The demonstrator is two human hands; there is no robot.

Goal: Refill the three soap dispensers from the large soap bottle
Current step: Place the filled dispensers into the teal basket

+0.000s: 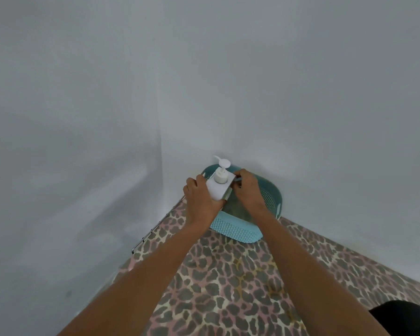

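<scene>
The left hand (199,197) is gripping the soap dispenser (220,187); the right hand (249,187) is pinching its edge; rigid, likely slick plastic is demanding a body grip.

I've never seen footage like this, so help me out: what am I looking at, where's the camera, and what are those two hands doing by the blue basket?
There is no machine here. These are a person's two bare arms, filmed by one wide-angle camera worn on their head, looking forward and down. The left hand grips the white body of a pump soap dispenser, and the right hand pinches its right edge with its fingers. They hold it, pump end up, over the near left part of a teal perforated basket. The basket sits in a corner of white walls on a leopard-print cloth. What is inside the basket is too hidden to tell.
</scene>
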